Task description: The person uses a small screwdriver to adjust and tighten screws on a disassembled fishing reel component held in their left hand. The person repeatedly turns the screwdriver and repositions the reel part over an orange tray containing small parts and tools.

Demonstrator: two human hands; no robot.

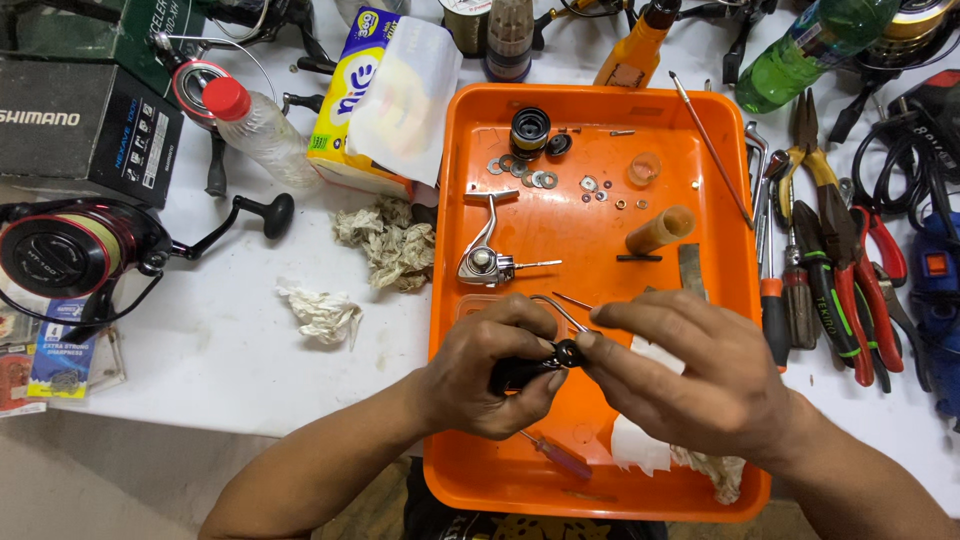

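Note:
My left hand [490, 365] grips a small black fishing reel part [535, 365] with a thin wire bail [560, 310] rising from it, held over the orange tray [450, 420]. My right hand [690, 375] pinches the round black end of that part with thumb and forefinger. Under my right hand lies white tissue [635, 440]. Farther back in the tray lie a silver reel handle arm [485, 255], a black spool [530, 128], several small washers [530, 175] and an amber tube [660, 230].
Pliers and screwdrivers [830, 290] lie right of the tray. A complete spinning reel [70, 250], a dark box [85, 130], a clear bottle with a red cap [255, 125], a tissue pack [370, 100] and crumpled tissues [390, 245] sit on the white table to the left. A green bottle [810, 50] stands at the back.

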